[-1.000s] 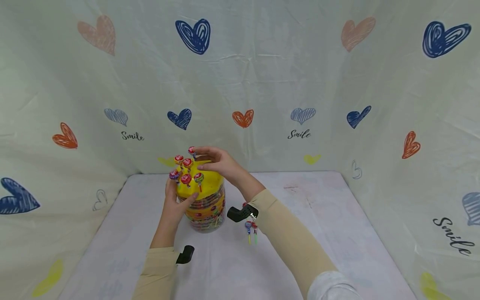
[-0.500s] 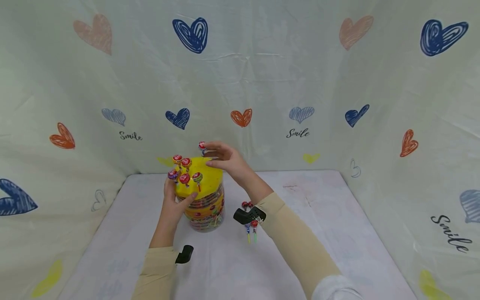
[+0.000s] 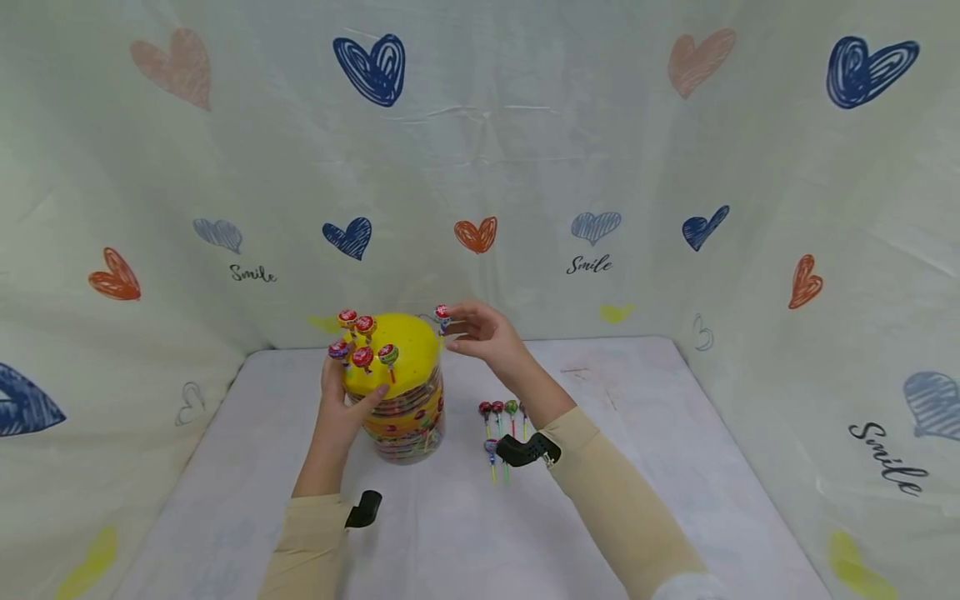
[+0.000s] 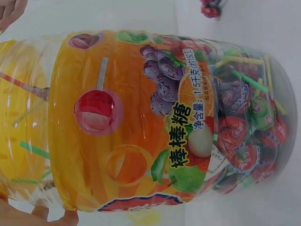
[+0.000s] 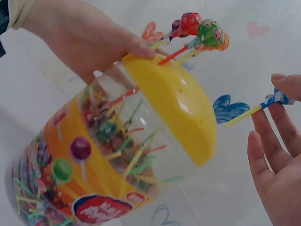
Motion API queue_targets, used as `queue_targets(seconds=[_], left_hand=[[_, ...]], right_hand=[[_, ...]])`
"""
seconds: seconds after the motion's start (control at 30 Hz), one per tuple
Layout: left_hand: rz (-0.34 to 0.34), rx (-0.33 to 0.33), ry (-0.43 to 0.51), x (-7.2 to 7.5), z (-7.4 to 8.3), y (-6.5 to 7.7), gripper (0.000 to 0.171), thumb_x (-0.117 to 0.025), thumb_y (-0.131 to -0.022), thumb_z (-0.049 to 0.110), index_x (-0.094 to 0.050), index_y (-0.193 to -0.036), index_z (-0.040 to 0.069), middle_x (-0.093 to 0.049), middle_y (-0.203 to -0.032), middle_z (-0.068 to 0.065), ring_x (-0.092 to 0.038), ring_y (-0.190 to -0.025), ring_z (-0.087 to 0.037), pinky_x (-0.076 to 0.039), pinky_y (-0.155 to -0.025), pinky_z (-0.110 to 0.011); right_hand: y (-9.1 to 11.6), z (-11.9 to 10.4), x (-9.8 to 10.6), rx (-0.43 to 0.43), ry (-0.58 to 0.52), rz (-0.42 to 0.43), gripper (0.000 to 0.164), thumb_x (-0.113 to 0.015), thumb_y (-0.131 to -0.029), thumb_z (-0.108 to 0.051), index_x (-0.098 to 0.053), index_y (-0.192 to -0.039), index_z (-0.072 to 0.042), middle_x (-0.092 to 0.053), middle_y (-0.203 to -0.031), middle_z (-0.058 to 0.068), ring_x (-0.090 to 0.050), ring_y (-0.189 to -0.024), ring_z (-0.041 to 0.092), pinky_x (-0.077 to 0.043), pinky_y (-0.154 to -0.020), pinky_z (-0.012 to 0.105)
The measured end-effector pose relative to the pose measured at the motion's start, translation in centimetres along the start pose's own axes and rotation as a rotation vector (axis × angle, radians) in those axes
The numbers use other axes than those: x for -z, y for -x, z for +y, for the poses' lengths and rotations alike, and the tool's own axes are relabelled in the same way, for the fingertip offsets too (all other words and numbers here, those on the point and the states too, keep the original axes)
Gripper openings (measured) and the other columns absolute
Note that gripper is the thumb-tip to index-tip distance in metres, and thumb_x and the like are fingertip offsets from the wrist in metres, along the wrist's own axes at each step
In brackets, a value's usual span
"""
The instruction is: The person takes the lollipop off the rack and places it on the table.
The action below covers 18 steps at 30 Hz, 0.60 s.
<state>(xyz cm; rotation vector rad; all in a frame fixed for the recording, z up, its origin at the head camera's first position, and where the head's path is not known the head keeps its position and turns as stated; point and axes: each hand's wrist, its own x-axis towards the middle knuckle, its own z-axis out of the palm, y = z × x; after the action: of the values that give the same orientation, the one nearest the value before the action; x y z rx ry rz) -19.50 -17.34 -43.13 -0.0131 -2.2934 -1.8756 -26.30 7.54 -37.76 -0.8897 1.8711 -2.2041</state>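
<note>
A clear plastic jar (image 3: 405,433) with an orange label and a yellow lid (image 3: 411,350) stands on the table, full of wrapped lollipops. My left hand (image 3: 341,408) grips it near the top, thumb on the lid's front edge. Several lollipops (image 5: 209,34) stick up from the lid on the left hand's side, their sticks in its holes. Just right of the lid, my right hand (image 3: 487,337) pinches one lollipop (image 5: 244,115) by its blue wrapped head. Its bare yellow stick points toward the lid, apart from it in the right wrist view.
Several lollipops (image 3: 498,408) lie in rows on the white table (image 3: 637,483) to the right of the jar, partly hidden by the right wrist's black camera mount (image 3: 527,450). A curtain (image 3: 525,158) printed with hearts hangs behind the table.
My right hand has carried the lollipop rightward from over the lid to beside it, uncovering more lollipops on the table. My left hand stays on the jar; the head view has shifted slightly.
</note>
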Motion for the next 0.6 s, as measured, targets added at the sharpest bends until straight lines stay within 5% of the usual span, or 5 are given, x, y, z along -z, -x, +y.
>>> queue_targets(seconds=[0.2, 0.43, 0.6], left_hand=[[0.006, 0.001, -0.014, 0.0, 0.2, 0.1, 0.089, -0.068, -0.093, 0.024, -0.008, -0.157, 0.033, 0.001, -0.161, 0.0, 0.002, -0.148, -0.027, 0.0, -0.114, -0.062], [0.014, -0.004, -0.017, -0.1, 0.2, 0.0, 0.089, -0.069, -0.092, 0.021, -0.01, -0.157, 0.031, 0.0, -0.161, -0.001, 0.0, -0.148, -0.029, -0.001, -0.114, -0.062], [0.017, 0.002, 0.007, -0.2, 0.1, 0.1, 0.089, -0.069, -0.092, 0.021, -0.009, -0.157, 0.031, -0.001, -0.161, -0.001, 0.0, -0.148, -0.028, -0.001, -0.114, -0.061]], right_hand=[[1.7, 0.9, 1.2, -0.035, 0.002, 0.027, 0.038, -0.063, -0.088, 0.01, -0.058, -0.122, -0.004, -0.06, -0.12, 0.007, -0.053, -0.114, 0.042, -0.052, -0.091, 0.037], [3.8, 2.5, 2.6, -0.088, 0.04, 0.067, 0.039, -0.065, -0.087, 0.01, -0.055, -0.124, 0.002, -0.06, -0.119, 0.01, -0.058, -0.108, 0.03, -0.053, -0.089, 0.036], [5.5, 3.8, 3.5, -0.167, 0.05, 0.102, 0.037, -0.065, -0.087, 0.008, -0.056, -0.122, 0.0, -0.06, -0.118, 0.01, -0.057, -0.111, 0.034, -0.053, -0.089, 0.037]])
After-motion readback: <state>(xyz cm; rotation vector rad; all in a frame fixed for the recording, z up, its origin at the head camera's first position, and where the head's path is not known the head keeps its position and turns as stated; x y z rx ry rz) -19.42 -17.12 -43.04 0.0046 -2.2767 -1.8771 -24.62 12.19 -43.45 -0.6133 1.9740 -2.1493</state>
